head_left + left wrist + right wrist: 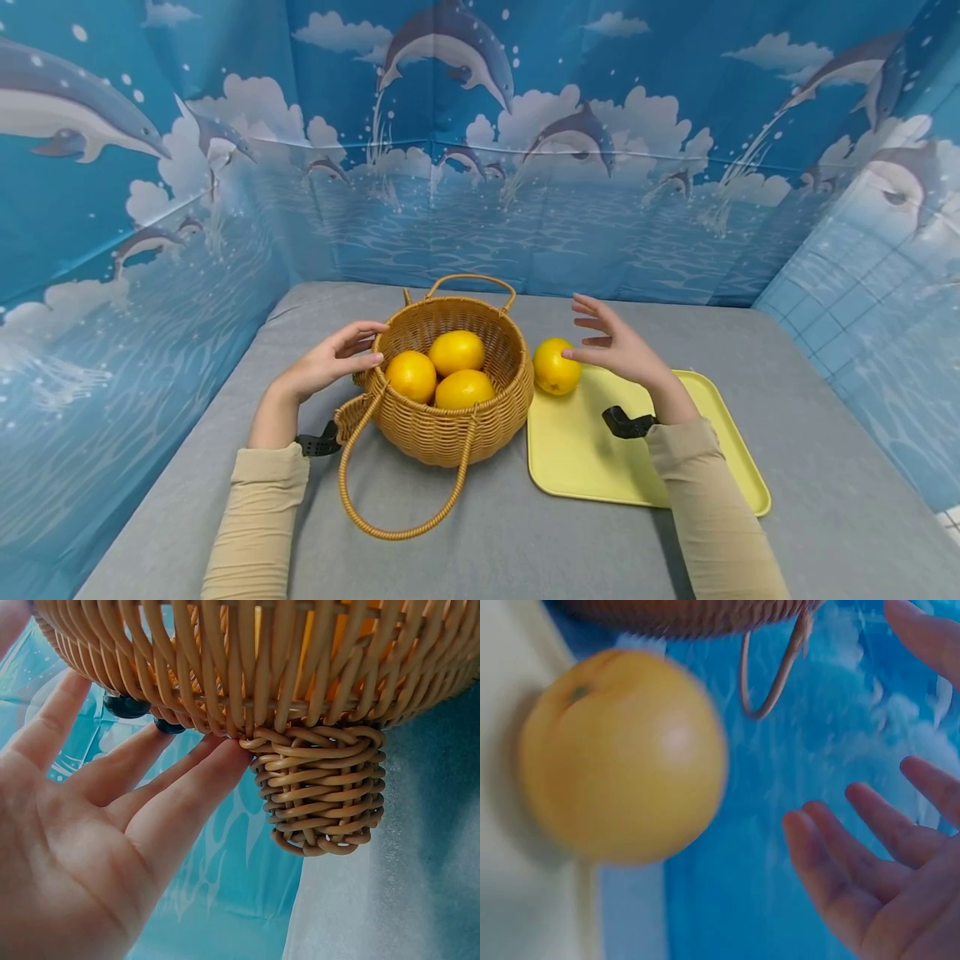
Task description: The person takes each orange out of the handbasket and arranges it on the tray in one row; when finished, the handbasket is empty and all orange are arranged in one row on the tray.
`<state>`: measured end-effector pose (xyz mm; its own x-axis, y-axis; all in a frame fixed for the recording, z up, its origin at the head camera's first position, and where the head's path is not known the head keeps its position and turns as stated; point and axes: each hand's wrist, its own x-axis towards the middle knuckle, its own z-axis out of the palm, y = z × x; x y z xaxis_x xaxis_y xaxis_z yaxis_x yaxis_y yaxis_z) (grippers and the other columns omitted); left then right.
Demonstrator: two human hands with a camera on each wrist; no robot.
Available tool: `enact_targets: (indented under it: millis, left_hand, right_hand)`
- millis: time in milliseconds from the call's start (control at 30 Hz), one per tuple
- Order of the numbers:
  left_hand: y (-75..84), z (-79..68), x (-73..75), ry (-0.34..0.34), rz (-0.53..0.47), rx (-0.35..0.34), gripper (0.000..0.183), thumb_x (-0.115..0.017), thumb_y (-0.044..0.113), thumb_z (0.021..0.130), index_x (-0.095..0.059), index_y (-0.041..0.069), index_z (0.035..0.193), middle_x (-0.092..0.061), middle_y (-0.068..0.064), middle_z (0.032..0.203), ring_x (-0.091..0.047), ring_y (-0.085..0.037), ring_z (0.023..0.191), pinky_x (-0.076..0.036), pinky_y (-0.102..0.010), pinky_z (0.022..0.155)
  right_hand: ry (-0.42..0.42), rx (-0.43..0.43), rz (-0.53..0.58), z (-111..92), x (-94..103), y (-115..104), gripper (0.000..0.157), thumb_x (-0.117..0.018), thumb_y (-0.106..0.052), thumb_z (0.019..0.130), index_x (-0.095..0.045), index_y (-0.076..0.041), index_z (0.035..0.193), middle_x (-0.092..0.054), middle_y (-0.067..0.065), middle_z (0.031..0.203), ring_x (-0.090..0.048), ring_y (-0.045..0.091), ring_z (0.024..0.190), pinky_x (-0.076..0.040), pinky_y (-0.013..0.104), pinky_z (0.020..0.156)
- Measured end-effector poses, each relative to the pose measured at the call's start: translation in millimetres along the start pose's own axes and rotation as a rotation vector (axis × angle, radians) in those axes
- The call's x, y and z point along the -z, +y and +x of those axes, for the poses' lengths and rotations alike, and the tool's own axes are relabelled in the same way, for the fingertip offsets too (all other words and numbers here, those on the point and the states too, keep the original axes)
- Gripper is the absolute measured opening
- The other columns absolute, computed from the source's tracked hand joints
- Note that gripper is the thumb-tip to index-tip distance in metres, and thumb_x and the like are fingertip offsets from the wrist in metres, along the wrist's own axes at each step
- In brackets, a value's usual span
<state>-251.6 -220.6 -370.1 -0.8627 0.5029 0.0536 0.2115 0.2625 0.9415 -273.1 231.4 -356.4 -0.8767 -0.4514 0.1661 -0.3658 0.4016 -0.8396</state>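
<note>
A round wicker basket (450, 437) stands in the middle, with three oranges (457, 353) inside. My left hand (330, 362) is at its left rim; in the left wrist view its extended fingers (191, 787) touch the woven side beside a short wicker stub (322, 791). Another orange (557, 367) rests on the far left corner of a yellow tray (585, 450). Above and right of that fruit is my right hand (618, 346), fingers spread and holding nothing. In the right wrist view the hand (885, 877) is apart from the orange (622, 757).
One looped handle (405, 533) flops toward the front of the basket, and the other handle (472, 277) stands up at the back. A grey cloth (817, 433) covers the table. Blue dolphin-print curtains (480, 208) enclose the back and sides.
</note>
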Motion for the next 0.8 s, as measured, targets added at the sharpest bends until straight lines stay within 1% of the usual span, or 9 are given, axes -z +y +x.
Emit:
enact_targets:
  millis: [167,333,467,533,633,700,800]
  left_hand:
    - [-1.5,0.5,0.2,0.001,0.002,0.002,0.049,-0.058,0.025,0.095,-0.04,0.016,0.139,-0.028,-0.009,0.149,-0.024,-0.036,0.137,-0.028,-0.057,0.105]
    - [-1.6,0.3,0.2,0.005,0.001,0.005,0.05,-0.059,0.026,0.094,-0.04,0.017,0.139,-0.028,-0.008,0.149,-0.024,-0.034,0.137,-0.028,-0.057,0.104]
    - [-1.4,0.3,-0.4,0.007,0.0,0.009,0.051,-0.059,0.027,0.094,-0.04,0.016,0.14,-0.028,-0.008,0.149,-0.025,-0.034,0.137,-0.028,-0.057,0.104]
    - [-1.2,0.0,-1.0,0.006,-0.002,0.011,0.052,-0.06,0.027,0.094,-0.039,0.015,0.14,-0.028,-0.009,0.149,-0.025,-0.034,0.137,-0.028,-0.057,0.104]
    - [-1.1,-0.5,-1.5,0.005,-0.004,0.012,0.054,-0.06,0.027,0.094,-0.038,0.012,0.141,-0.028,-0.009,0.149,-0.025,-0.034,0.137,-0.028,-0.057,0.104]
    - [-1.1,-0.5,-1.4,0.006,-0.003,0.01,0.054,-0.059,0.026,0.094,-0.038,0.012,0.141,-0.028,-0.009,0.149,-0.025,-0.034,0.137,-0.028,-0.057,0.104]
    - [-1.0,-0.1,-0.7,0.011,-0.002,0.005,0.053,-0.059,0.026,0.094,-0.038,0.012,0.141,-0.028,-0.009,0.149,-0.025,-0.034,0.137,-0.028,-0.057,0.104]
  right_hand:
    - [-0.072,0.106,-0.049,18.0,-3.1,-31.5,0.078,-0.071,-0.017,0.086,-0.025,-0.02,0.148,-0.031,0.01,0.148,-0.037,0.034,0.13,-0.037,0.05,0.1]
    - [-0.199,0.157,-0.119,38.5,-8.6,-57.7,0.073,-0.071,-0.023,0.086,-0.03,-0.018,0.147,-0.035,0.007,0.146,-0.04,0.03,0.127,-0.04,0.046,0.099]
    - [-0.295,0.193,-0.188,52.7,-16.3,-69.9,0.07,-0.072,-0.026,0.084,-0.037,-0.015,0.143,-0.04,0.008,0.142,-0.042,0.027,0.125,-0.041,0.044,0.098]
    - [-0.333,0.213,-0.224,58.6,-20.8,-73.9,0.064,-0.073,-0.027,0.084,-0.043,-0.015,0.139,-0.043,0.007,0.14,-0.043,0.027,0.125,-0.042,0.043,0.097]
    - [-0.395,0.243,-0.261,66.9,-27.7,-78.8,0.054,-0.073,-0.024,0.084,-0.052,-0.014,0.133,-0.049,0.004,0.135,-0.044,0.029,0.123,-0.041,0.045,0.097]
    - [-0.44,0.255,-0.293,71.6,-32.7,-82.5,0.048,-0.073,-0.024,0.084,-0.057,-0.015,0.128,-0.052,0.001,0.131,-0.046,0.026,0.121,-0.041,0.045,0.097]
    - [-0.52,0.267,-0.35,76.8,-40.9,-87.8,0.045,-0.074,-0.025,0.083,-0.06,-0.015,0.125,-0.054,-0.001,0.128,-0.049,0.021,0.116,-0.042,0.044,0.095]
